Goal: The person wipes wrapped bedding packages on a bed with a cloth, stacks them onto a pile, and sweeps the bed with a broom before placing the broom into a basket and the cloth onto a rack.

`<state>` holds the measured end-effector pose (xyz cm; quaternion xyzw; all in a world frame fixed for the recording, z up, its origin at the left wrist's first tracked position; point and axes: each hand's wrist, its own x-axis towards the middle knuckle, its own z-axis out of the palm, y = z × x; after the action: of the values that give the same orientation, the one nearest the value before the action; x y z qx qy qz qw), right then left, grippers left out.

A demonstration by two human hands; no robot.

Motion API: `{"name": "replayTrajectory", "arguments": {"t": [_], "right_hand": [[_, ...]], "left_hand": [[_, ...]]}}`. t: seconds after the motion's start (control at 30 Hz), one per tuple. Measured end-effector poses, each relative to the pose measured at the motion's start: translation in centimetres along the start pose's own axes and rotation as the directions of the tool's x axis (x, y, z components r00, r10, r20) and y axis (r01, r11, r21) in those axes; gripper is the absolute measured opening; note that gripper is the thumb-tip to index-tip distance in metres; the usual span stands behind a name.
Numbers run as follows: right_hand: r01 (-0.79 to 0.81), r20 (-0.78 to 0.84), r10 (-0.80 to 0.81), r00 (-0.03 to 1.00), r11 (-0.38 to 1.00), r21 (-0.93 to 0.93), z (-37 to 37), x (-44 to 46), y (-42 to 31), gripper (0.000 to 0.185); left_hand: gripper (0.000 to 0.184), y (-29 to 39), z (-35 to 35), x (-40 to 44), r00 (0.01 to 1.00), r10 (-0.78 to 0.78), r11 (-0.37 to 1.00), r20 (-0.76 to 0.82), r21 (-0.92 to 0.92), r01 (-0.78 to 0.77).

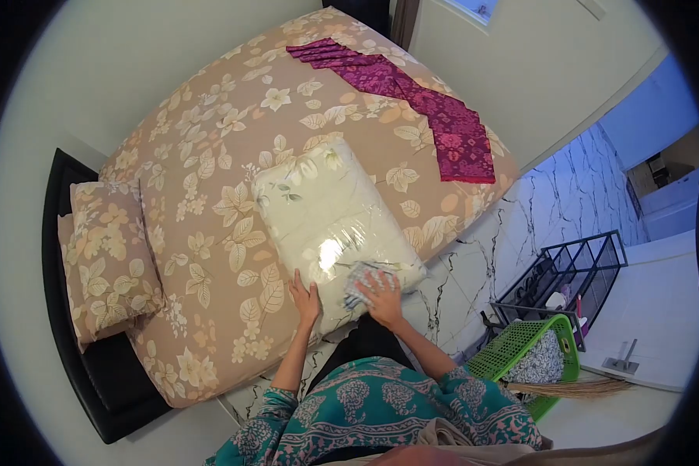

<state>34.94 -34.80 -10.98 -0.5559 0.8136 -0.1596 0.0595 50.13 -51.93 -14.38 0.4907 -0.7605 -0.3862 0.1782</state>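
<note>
A white package with a leaf print, wrapped in shiny clear plastic (pixel 326 210), lies on the near side of the bed. My right hand (pixel 380 297) presses a grey-and-white patterned cloth (pixel 357 284) against the package's near right part, its fingers spread over the cloth. At the package's near left edge rests my left hand (pixel 304 299), thumb and fingers apart, holding nothing.
The bed (pixel 202 256) has a floral sheet, a long magenta cloth (pixel 462 140) across its far right and pillows (pixel 113 260) at the left. To the right stand a green basket (pixel 512 349), a black rack (pixel 582 256) and a broom (pixel 575 388).
</note>
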Motion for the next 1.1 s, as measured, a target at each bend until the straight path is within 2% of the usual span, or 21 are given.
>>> {"name": "replayTrajectory", "arguments": {"t": [0.07,0.13,0.2,0.23,0.3,0.4,0.47,0.53,0.57,0.6,0.63,0.67,0.73,0.77,0.8,0.83,0.87,0.93,0.97,1.03,1.1], "right_hand": [[-0.163,-0.059,0.16,0.985,0.985,-0.052,-0.4,-0.8,1.8,0.072],[-0.244,-0.107,0.238,0.965,0.968,-0.051,-1.3,0.6,3.7,0.068],[-0.495,-0.182,0.484,0.856,0.869,-0.018,-1.9,3.0,5.8,0.059],[-0.489,-0.184,0.479,0.858,0.872,-0.014,-2.0,4.5,7.4,0.059],[-0.703,0.017,0.731,0.682,0.65,0.287,-2.0,7.7,11.2,0.051],[-0.694,0.116,0.691,0.714,0.676,0.248,-2.3,11.6,14.9,0.047],[-0.65,0.078,0.662,0.746,0.697,0.303,-1.1,13.3,16.1,0.047],[-0.58,-0.289,0.56,0.776,0.814,0.019,0.1,14.3,16.3,0.049],[-0.572,-0.282,0.553,0.784,0.82,0.019,0.3,14.6,16.1,0.049],[-0.573,-0.077,0.596,0.8,0.795,0.198,0.3,14.5,15.8,0.049],[-0.586,0.131,0.582,0.802,0.726,0.36,0.3,14.5,15.6,0.051],[-0.578,0.137,0.571,0.809,0.734,0.356,0.2,14.3,15.4,0.051],[-0.667,0.303,0.598,0.742,0.615,0.42,-0.1,13.8,15.3,0.064],[-0.665,0.307,0.592,0.745,0.622,0.414,0.4,13.6,15.9,0.064],[-0.685,0.398,0.563,0.725,0.648,0.331,1.0,13.8,16.7,0.069],[-0.695,0.485,0.535,0.692,0.676,0.246,1.6,14.0,17.6,0.074],[-0.692,0.488,0.532,0.692,0.681,0.24,2.3,14.4,18.5,0.074],[-0.845,0.737,0.427,0.524,0.371,0.385,3.1,15.1,19.6,0.086],[-0.842,0.736,0.425,0.527,0.375,0.387,3.4,15.5,19.6,0.086],[-0.806,0.779,0.275,0.564,-0.023,0.592,4.0,16.2,18.6,0.092],[-0.798,0.778,0.256,0.573,-0.042,0.602,2.0,16.8,17.0,0.093]], "left_hand": [[0.067,-0.8,-0.6,-0.1,0.999,-0.014,0.998,0.029,-0.062,0.016],[0.07,-0.9,-0.5,0.1,0.998,-0.023,0.992,0.059,-0.124,0.03],[0.077,-0.7,-0.5,0.7,0.985,-0.149,0.957,0.093,-0.239,0.167],[0.077,-0.7,-0.4,1.2,0.985,-0.148,0.957,0.085,-0.238,0.164],[0.088,-0.7,0.1,2.5,0.957,-0.279,0.899,0.074,-0.329,0.288],[0.097,-2.4,1.0,5.0,0.936,-0.335,0.808,0.106,-0.478,0.344],[0.097,-2.4,0.5,6.3,0.913,-0.377,0.764,0.158,-0.505,0.403],[0.098,-2.9,0.1,7.7,0.886,-0.412,0.714,0.212,-0.529,0.458],[0.096,-3.7,0.0,8.4,0.862,-0.411,0.648,0.297,-0.57,0.505],[0.094,-4.5,-0.1,8.9,0.835,-0.399,0.577,0.379,-0.603,0.55],[0.094,-4.7,-0.3,9.4,0.835,-0.407,0.572,0.37,-0.61,0.548],[0.092,-4.7,-0.5,9.6,0.824,-0.393,0.55,0.408,-0.614,0.566],[0.09,-4.4,-0.5,9.7,0.81,-0.383,0.517,0.444,-0.623,0.586],[0.089,-4.0,-0.4,9.5,0.809,-0.421,0.505,0.41,-0.635,0.584],[0.087,-3.5,-0.4,9.5,0.806,-0.456,0.494,0.377,-0.647,0.582],[0.087,-2.6,-0.8,9.5,0.805,-0.46,0.486,0.375,-0.652,0.582],[0.086,-1.7,-1.3,9.4,0.778,-0.451,0.435,0.437,-0.654,0.619],[0.085,-0.6,-1.7,9.4,0.751,-0.438,0.38,0.495,-0.655,0.653],[0.084,-0.4,-1.8,9.6,0.733,-0.443,0.351,0.515,-0.653,0.671],[0.083,-0.4,-1.9,9.8,0.72,-0.45,0.329,0.528,-0.652,0.683],[0.079,-1.1,-1.4,9.9,0.776,-0.471,0.433,0.419,-0.656,0.618]]}}
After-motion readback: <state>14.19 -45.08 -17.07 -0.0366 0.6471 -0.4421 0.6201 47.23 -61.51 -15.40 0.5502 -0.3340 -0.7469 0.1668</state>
